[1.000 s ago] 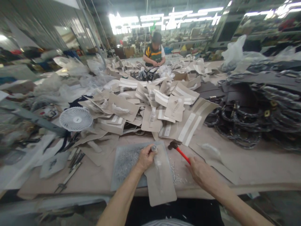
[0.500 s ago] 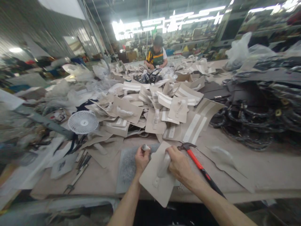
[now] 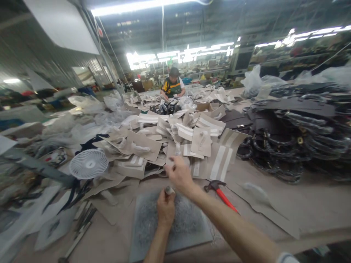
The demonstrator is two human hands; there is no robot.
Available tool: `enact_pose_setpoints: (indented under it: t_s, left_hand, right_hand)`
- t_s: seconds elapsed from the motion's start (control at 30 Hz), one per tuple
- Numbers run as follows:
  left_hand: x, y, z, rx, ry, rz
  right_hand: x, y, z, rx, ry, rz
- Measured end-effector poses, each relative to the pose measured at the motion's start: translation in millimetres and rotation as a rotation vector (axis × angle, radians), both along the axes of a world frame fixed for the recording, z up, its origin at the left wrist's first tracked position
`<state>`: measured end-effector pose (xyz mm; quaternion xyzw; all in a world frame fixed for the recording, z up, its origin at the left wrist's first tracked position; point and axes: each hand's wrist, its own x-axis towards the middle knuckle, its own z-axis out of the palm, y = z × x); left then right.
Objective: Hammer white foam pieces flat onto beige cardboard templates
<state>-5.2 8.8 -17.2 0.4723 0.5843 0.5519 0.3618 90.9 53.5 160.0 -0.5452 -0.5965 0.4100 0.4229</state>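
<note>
My left hand [image 3: 165, 213] is closed around a short rod-like metal tool [image 3: 169, 190], whose round pale end shows above the fingers. It rests over a grey worn slab [image 3: 189, 223] on the table. My right hand [image 3: 179, 175] is stretched forward over the near edge of a heap of beige panels [image 3: 146, 146], fingers apart and somewhat blurred, with nothing seen in them. Several panels carry white strips or wrapped handles. A hammer [image 3: 226, 199] with a red handle lies right of the slab, partly behind my right forearm.
A white round fan [image 3: 89, 164] stands left of the heap. Dark pieces with plastic-wrapped handles [image 3: 285, 138] are stacked at the right. One beige panel [image 3: 263, 204] lies at the right front. Slim tools [image 3: 78, 233] lie at left. Across the table sits another person [image 3: 173, 87].
The beige panel that my right hand held has left it and is out of sight. That hand has moved forward to the heap. My left hand still holds the metal tool. The view has tilted up.
</note>
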Motion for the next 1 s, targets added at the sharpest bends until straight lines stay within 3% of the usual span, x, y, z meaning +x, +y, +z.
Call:
enact_pose_setpoints:
  t_s: [0.07,0.17,0.3,0.4,0.5,0.57,0.67,0.73,0.8,0.87,1.0]
  left_hand:
    - [1.4,0.7,2.6,0.022,0.008,0.045]
    - [2.2,2.9,5.4,0.047,0.008,0.068]
    - [1.0,4.0,7.5,0.046,0.05,0.066]
    - [-0.3,2.7,9.4,0.034,0.047,0.063]
    - [-3.2,1.5,8.2,0.042,-0.053,0.173]
    - [-7.0,-0.1,6.2,0.041,-0.159,0.328]
    - [-13.4,-4.0,7.2,0.044,-0.263,0.478]
    - [-15.6,-5.5,12.5,0.057,-0.272,0.425]
    - [-14.1,-3.9,20.5,0.06,-0.242,0.276]
    - [-9.0,1.1,27.9,0.054,-0.204,0.114]
    - [4.1,14.5,29.5,0.034,-0.174,-0.096]
  right_hand:
    - [23.0,51.7,-3.6,0.045,-0.268,-0.132]
    - [39.6,108.0,-7.2,-0.021,-0.354,-0.108]
    - [31.1,126.0,1.9,0.0,-0.43,-0.047]
    - [26.4,104.2,15.9,0.049,-0.472,0.002]
    - [36.1,53.2,14.7,0.105,-0.529,0.064]
    - [48.0,6.1,-2.9,0.125,-0.604,0.112]
    - [62.7,-62.6,-51.1,0.06,-0.65,0.219]
    - [65.3,-92.4,-84.2,0.01,-0.654,0.287]
    - [63.3,-105.6,-105.8,-0.015,-0.648,0.292]
    - [59.8,-106.7,-112.9,-0.036,-0.641,0.273]
    - [54.3,-102.4,-103.7,-0.091,-0.664,0.291]
